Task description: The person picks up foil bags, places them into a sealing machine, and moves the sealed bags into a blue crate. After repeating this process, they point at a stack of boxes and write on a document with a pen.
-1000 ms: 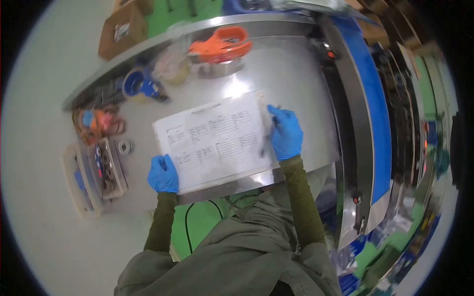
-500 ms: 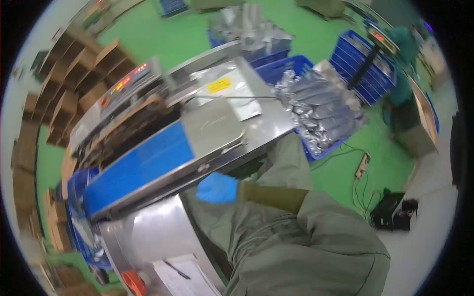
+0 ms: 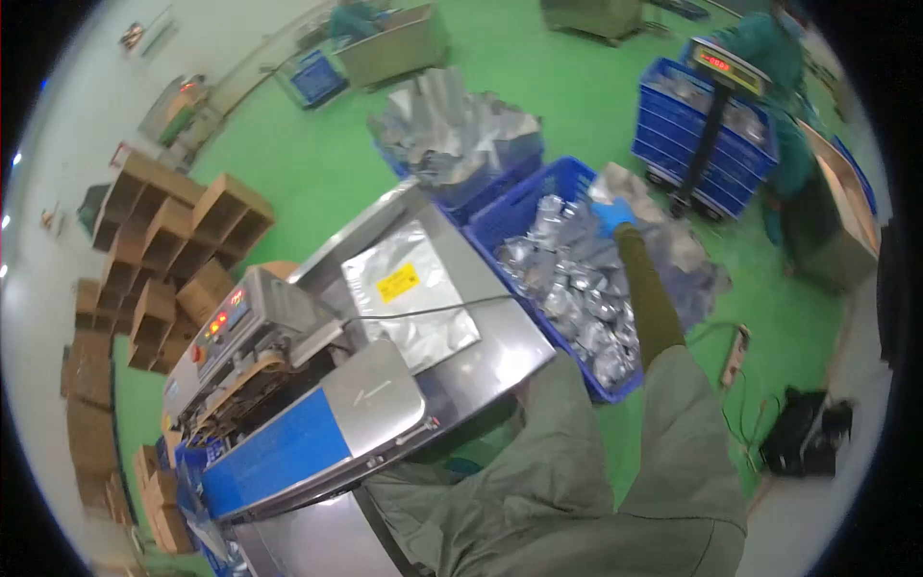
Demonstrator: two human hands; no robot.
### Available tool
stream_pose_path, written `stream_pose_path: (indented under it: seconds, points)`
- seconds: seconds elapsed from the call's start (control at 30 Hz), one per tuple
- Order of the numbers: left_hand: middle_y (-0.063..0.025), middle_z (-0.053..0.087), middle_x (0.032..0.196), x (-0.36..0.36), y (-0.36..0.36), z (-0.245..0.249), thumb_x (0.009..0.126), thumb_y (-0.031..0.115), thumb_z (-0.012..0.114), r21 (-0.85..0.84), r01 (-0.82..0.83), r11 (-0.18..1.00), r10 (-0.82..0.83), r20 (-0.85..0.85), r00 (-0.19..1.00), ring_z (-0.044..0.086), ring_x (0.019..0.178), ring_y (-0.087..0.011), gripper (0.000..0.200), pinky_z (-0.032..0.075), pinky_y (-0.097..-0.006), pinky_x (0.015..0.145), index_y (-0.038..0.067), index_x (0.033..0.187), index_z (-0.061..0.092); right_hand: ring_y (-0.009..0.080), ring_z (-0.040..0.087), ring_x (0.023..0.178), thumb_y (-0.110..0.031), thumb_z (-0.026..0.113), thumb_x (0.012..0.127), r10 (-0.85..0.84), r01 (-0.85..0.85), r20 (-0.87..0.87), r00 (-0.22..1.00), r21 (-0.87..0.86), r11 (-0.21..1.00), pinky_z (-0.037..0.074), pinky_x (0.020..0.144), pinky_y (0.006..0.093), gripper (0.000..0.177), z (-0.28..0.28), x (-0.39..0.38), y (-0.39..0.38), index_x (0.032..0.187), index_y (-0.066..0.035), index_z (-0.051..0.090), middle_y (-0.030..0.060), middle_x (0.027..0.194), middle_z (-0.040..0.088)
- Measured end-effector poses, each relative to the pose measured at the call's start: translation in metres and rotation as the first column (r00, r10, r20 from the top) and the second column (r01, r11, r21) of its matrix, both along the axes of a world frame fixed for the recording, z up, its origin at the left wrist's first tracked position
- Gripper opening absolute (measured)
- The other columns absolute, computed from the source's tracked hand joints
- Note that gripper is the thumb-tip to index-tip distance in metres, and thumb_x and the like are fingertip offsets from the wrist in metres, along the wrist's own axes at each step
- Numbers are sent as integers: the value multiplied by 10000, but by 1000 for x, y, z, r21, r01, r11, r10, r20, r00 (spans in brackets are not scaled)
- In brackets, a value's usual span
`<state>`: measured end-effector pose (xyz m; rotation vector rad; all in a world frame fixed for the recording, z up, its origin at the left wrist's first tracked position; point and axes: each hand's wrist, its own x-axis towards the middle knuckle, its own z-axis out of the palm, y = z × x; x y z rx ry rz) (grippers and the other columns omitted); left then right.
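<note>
My right hand (image 3: 611, 217), in a blue glove below an olive sleeve, reaches to the upper part of the silver foil bags (image 3: 577, 279) in a blue crate (image 3: 486, 226). Its fingers appear closed on the loose top of one foil bag, though the fingertips are partly hidden. Filled, shiny bag bodies are exposed at the near side of the crate, while flat grey bag tops drape over its far right side. My left hand is out of view. A flat silver bag with a yellow label (image 3: 396, 282) lies on the steel table (image 3: 514, 351).
The sealing machine (image 3: 231, 346) with red digits and a blue belt (image 3: 279, 447) stands at left. Another crate of foil bags (image 3: 457, 135) sits behind. A person in green (image 3: 769, 58) is by a scale display (image 3: 726, 65). A power strip (image 3: 736, 351) lies on the floor.
My right hand has moved from beside the machine, over my lap, out to the crate. The bag tops have shifted right, exposing the filled bodies. The view has turned.
</note>
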<state>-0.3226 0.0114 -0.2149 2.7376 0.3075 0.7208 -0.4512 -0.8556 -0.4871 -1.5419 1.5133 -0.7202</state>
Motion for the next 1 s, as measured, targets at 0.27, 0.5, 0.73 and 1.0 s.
stream_pose_path:
  seconds: [0.27,0.5,0.73,1.0]
  points:
    - [-75,597,679,32,-5,-12,846,177,577,48,228,972,-220,-136,966,531,604,-118,186,455,-300,578,-4,812,552,354,610,809,-327,565,749,144,-508,-564,813,-568,647,470,733,406,366,37,42,-11,869,9,649,225,880,623]
    - [-115,645,821,104,-125,34,835,205,594,-225,593,773,-630,-166,758,595,672,-142,212,462,-282,623,35,962,600,159,539,435,-264,608,768,672,-827,-481,563,-322,461,435,437,294,298,365,98,125,632,0,596,60,468,514]
    - [-156,493,1227,136,-267,80,902,256,486,-142,973,180,-965,167,202,562,1006,-245,430,446,-323,833,46,1273,435,117,538,439,-176,664,760,852,-923,-382,358,-282,262,449,443,221,219,509,102,277,830,32,668,69,590,606]
    - [-155,615,1017,143,-261,31,895,256,506,-497,854,153,-741,514,431,600,897,-254,325,470,-341,783,18,1105,574,103,583,707,-84,652,758,966,-775,-58,250,-610,164,493,672,254,188,419,156,355,928,-5,669,88,780,640]
